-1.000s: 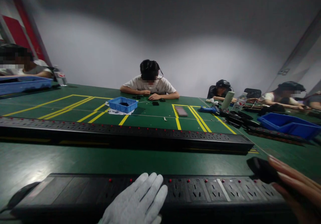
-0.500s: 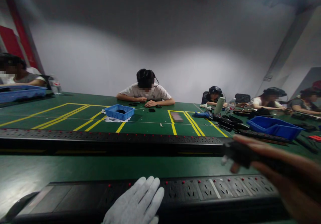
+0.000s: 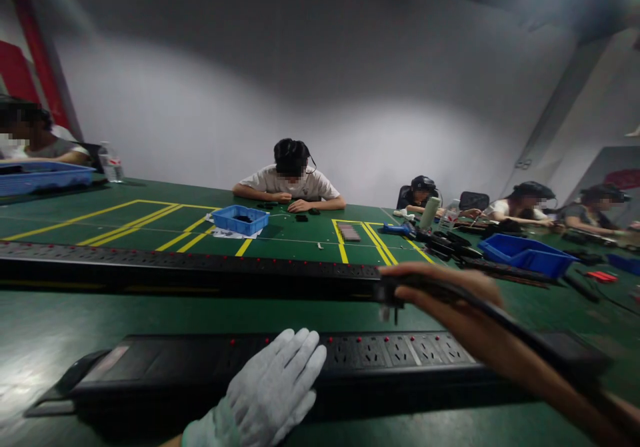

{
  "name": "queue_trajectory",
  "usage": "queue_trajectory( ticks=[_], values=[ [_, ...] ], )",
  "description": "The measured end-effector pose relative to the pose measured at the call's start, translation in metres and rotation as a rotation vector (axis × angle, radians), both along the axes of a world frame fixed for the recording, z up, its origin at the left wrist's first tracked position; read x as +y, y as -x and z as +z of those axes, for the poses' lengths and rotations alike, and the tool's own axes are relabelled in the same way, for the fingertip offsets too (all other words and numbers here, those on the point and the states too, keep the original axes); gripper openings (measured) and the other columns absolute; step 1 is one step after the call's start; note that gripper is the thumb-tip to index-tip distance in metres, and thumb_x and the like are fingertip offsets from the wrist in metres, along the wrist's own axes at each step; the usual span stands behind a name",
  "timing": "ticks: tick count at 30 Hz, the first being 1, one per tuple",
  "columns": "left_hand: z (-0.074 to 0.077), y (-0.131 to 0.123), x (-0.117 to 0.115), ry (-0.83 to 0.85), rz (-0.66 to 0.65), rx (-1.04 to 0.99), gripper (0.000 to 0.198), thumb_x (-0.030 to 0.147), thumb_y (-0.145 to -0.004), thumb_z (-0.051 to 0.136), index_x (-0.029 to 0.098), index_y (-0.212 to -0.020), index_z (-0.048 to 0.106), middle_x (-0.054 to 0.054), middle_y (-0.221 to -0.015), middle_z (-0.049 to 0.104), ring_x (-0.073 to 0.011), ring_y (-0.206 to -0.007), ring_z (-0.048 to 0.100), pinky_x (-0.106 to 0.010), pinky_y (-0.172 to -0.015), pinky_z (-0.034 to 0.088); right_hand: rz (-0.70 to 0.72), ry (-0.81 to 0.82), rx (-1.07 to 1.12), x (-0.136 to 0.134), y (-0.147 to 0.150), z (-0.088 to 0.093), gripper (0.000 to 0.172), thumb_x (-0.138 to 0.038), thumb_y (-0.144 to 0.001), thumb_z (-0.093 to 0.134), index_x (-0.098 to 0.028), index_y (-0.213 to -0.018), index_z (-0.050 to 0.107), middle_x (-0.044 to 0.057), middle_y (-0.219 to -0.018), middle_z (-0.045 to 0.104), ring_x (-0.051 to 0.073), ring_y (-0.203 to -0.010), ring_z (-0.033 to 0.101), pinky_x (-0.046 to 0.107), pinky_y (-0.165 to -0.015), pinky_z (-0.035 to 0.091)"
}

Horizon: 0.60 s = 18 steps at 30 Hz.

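Observation:
My left hand (image 3: 273, 390), in a white glove, lies flat with fingers spread on a long black power strip (image 3: 150, 367) at the near edge of the green table (image 3: 200, 320). My bare right hand (image 3: 450, 307) is closed around a black plug (image 3: 393, 291) with its cable trailing back along my forearm. The plug's prongs hang just above the strip's sockets near the middle right. A second long black power strip (image 3: 175, 267) lies parallel farther back.
Across the table a person (image 3: 293, 180) in a white shirt works beside a small blue tray (image 3: 240, 219). More people sit at the right near a blue bin (image 3: 523, 253) and black parts. Another person and a blue tray (image 3: 43, 173) are at far left.
My right hand has lifted the black plug from the right end and carried it leftward over the near strip. My left hand stayed flat on the strip.

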<state>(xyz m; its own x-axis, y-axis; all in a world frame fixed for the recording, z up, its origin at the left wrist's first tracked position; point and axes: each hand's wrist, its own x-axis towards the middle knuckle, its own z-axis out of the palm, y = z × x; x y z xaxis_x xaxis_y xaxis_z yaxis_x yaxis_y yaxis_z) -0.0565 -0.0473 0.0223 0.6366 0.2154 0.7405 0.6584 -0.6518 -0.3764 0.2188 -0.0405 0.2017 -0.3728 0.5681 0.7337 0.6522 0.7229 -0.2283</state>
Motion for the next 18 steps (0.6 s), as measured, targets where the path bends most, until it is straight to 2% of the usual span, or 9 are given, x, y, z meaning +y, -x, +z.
queue_trajectory(
  ticks=[2,5,7,9,11,18],
  values=[
    [-0.002,-0.001,0.001,0.009,-0.002,-0.037,0.034,0.025,-0.097,0.048,0.013,-0.125,0.064,-0.008,-0.128,0.064,-0.0228,-0.122,0.057,-0.041,-0.118,0.028,0.086,0.122,0.022,0.000,0.012,-0.041,0.016,-0.034,-0.096,0.062,-0.026,-0.107,0.071,-0.002,-0.092,0.077,0.015,-0.075,0.075,0.021,-0.064,0.061],
    [0.001,-0.001,0.002,-0.021,-0.023,-0.037,0.033,0.020,-0.096,0.047,0.011,-0.121,0.066,-0.009,-0.123,0.067,-0.0223,-0.119,0.059,-0.040,-0.119,0.026,0.103,0.012,0.069,0.006,0.015,-0.096,0.018,-0.026,-0.097,0.059,-0.022,-0.111,0.069,0.003,-0.099,0.077,0.018,-0.083,0.076,0.024,-0.075,0.062],
    [0.005,-0.001,0.002,-0.045,-0.017,-0.017,0.033,0.019,-0.097,0.044,0.011,-0.119,0.067,-0.009,-0.120,0.068,-0.0217,-0.118,0.060,-0.040,-0.120,0.024,0.147,-0.024,0.012,0.011,0.008,-0.118,0.021,-0.024,-0.096,0.058,-0.022,-0.115,0.068,0.005,-0.102,0.076,0.019,-0.090,0.075,0.027,-0.080,0.061],
    [0.010,-0.001,0.002,-0.043,0.006,-0.002,0.034,0.019,-0.098,0.040,0.013,-0.119,0.067,-0.008,-0.119,0.068,-0.0204,-0.118,0.059,-0.038,-0.120,0.022,0.174,-0.087,-0.058,0.014,-0.001,-0.130,0.027,-0.018,-0.097,0.054,-0.020,-0.121,0.065,0.007,-0.107,0.074,0.018,-0.098,0.072,0.026,-0.085,0.060],
    [0.013,0.000,0.002,-0.032,0.021,0.020,0.035,0.021,-0.100,0.037,0.013,-0.119,0.066,-0.008,-0.119,0.068,-0.0196,-0.118,0.059,-0.037,-0.120,0.021,0.191,-0.115,-0.102,0.015,-0.010,-0.133,0.031,-0.014,-0.097,0.052,-0.018,-0.126,0.061,0.009,-0.110,0.072,0.017,-0.101,0.070,0.025,-0.086,0.058],
    [0.014,0.001,0.002,-0.012,0.027,0.082,0.036,0.021,-0.101,0.037,0.012,-0.122,0.065,-0.009,-0.121,0.067,-0.0198,-0.120,0.058,-0.038,-0.120,0.021,0.230,-0.233,-0.216,0.022,-0.016,-0.129,0.025,-0.013,-0.100,0.049,-0.016,-0.119,0.065,0.010,-0.112,0.073,0.016,-0.106,0.070,0.025,-0.091,0.057]
  ],
)
